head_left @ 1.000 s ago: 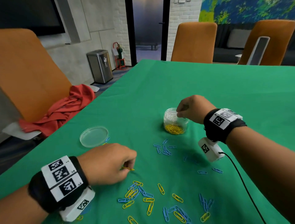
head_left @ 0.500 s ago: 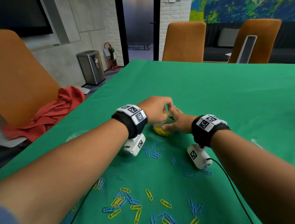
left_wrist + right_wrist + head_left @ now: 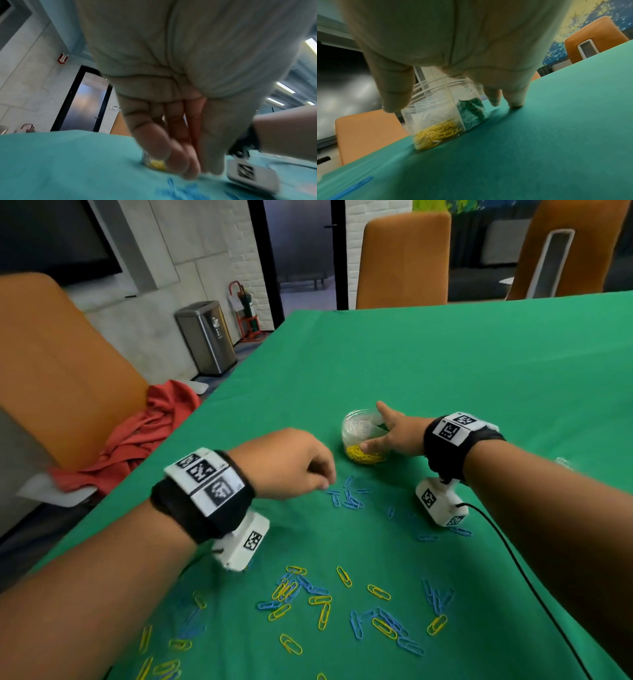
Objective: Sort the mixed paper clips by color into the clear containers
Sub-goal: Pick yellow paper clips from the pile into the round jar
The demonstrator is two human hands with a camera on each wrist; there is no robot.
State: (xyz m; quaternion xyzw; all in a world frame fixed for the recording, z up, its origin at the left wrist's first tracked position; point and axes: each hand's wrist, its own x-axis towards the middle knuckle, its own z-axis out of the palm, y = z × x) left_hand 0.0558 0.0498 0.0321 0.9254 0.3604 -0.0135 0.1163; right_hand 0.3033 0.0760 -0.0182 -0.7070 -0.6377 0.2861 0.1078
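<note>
Right hand (image 3: 394,433) around clear jar (image 3: 359,429), left hand (image 3: 291,463) above blue clips (image 3: 349,499)

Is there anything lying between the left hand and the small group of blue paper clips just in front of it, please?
Nothing visible does: the left hand hovers with its fingertips right at the blue paper clips, only bare green tablecloth between them.

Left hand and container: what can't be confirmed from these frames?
- Left hand: the head view shows only its back; the left wrist view is blurred, so whether its fingers pinch a clip is unclear.
- Clear container: the right hand covers part of it; any compartment behind the yellow clips and green ones is hidden.
- Scattered clips: cut off by the head view's bottom edge.
</note>
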